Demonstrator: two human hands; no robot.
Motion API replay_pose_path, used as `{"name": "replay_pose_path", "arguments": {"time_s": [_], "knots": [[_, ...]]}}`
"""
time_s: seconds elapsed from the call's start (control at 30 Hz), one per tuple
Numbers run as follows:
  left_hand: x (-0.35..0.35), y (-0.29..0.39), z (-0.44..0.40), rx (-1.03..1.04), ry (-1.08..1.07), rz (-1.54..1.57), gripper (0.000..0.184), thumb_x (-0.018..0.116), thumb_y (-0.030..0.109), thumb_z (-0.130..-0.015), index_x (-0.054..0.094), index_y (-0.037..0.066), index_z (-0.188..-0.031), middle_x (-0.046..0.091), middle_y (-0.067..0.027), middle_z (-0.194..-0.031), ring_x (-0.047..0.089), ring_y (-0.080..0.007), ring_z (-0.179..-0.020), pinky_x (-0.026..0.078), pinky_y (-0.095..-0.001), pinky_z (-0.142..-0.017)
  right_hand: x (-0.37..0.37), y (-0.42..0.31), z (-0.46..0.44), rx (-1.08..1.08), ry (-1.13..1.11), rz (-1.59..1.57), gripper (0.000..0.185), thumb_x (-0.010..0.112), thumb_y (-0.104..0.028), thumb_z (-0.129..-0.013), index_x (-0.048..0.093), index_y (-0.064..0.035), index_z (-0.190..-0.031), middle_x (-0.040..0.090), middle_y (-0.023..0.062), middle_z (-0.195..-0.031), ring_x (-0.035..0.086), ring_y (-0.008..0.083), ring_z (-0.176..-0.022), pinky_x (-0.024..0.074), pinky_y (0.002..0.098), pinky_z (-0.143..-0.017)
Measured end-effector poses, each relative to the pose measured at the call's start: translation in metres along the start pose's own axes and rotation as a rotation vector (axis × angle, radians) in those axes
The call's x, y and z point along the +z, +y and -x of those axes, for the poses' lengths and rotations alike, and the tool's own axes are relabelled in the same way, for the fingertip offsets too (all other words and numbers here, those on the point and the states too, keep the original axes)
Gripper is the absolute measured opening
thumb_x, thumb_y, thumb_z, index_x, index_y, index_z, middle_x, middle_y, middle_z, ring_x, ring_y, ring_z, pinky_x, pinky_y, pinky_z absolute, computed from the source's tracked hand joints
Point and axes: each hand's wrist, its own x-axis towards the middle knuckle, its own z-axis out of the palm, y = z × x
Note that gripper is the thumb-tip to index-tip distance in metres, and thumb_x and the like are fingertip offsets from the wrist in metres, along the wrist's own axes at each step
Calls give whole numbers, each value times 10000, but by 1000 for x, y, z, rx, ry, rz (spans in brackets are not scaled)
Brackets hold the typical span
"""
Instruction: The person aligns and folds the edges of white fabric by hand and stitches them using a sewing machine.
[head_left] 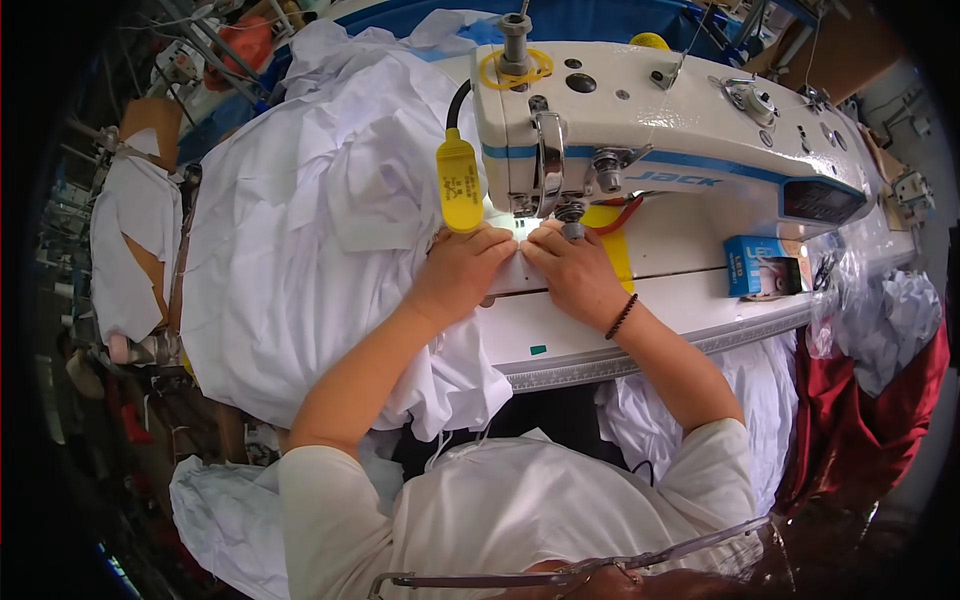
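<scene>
The white fabric [340,210] lies heaped over the left of the sewing machine's bed and hangs down its front edge. Just in front of the lit needle area of the white sewing machine [700,125], my two hands almost meet. My left hand [462,268] is closed, its fingertips pinching the fabric's edge. Thumb and fingers of my right hand [577,272] are pressed together on the same bright bit of cloth, right by the presser foot. Fingers and glare partly hide the fabric between them.
A yellow lamp [461,185] hangs left of the machine head. Behind my right hand are red-handled snippers [622,214] on something yellow. A blue LED box [765,267] and clear plastic stand farther right. A ruler strip [640,362] edges the table; red cloth [870,425] hangs right.
</scene>
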Motion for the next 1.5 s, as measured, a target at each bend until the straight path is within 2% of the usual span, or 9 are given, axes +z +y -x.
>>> {"name": "replay_pose_path", "arguments": {"time_s": [0.13,0.2,0.37,0.63,0.7,0.8,0.87,1.3,1.5], "knots": [[-2,0,-5,0,7,-3,282,599,111,-762,658,125,-1038,617,28,-1099,564,-198,-1051,420,-354,-905,6,4,-1,4,11,4,392,546,-35,-736,615,-68,-1120,639,79,-1046,539,325,-1069,390,421,-919],[-2,-2,-7,-4,8,1,284,604,105,-757,660,123,-1035,617,27,-1097,567,-197,-1041,430,-347,-899,9,5,-1,6,30,130,429,574,-26,-746,608,-112,-1165,565,31,-1082,571,236,-994,415,422,-818],[2,-11,-15,0,33,13,307,628,71,-747,674,128,-1045,644,28,-1048,574,-191,-946,461,-331,-854,10,5,-2,28,71,102,396,566,-34,-754,624,-105,-1139,576,31,-1066,570,253,-964,415,424,-827],[-1,-12,-20,-17,65,37,245,633,42,-714,684,73,-951,647,-10,-994,592,-222,-995,482,-350,-862,11,4,-1,39,100,108,351,569,-37,-754,642,-98,-1092,590,37,-1020,566,259,-940,409,406,-833],[0,-13,-20,-10,65,35,246,633,41,-714,684,74,-953,648,-10,-994,592,-222,-992,482,-350,-861,11,4,-1,46,93,38,337,551,-64,-744,668,-79,-1060,605,164,-991,514,321,-1098,401,423,-891],[1,-14,-20,-15,71,49,248,642,40,-706,683,76,-948,648,-5,-989,590,-218,-992,481,-350,-862,10,3,0,52,90,60,334,551,-63,-744,671,-79,-1055,605,163,-992,516,320,-1095,403,421,-888],[0,-15,-20,-1,70,5,298,635,73,-771,695,161,-1050,651,19,-943,571,-201,-928,473,-320,-816,11,3,0,53,88,70,333,553,-63,-744,672,-80,-1054,605,162,-992,517,319,-1095,405,419,-886],[0,-16,-21,4,48,7,330,645,50,-749,690,150,-1061,642,16,-944,566,-199,-936,481,-314,-810,12,3,1,53,83,79,323,557,-66,-748,671,-80,-1050,603,154,-995,520,313,-1089,414,411,-872],[-5,-26,-22,114,8,-190,327,674,146,-744,670,135,-1071,625,0,-949,566,-216,-945,477,-348,-820,12,4,0,47,104,71,307,560,-79,-751,674,-75,-1036,602,153,-992,522,314,-1081,414,418,-875]]}}
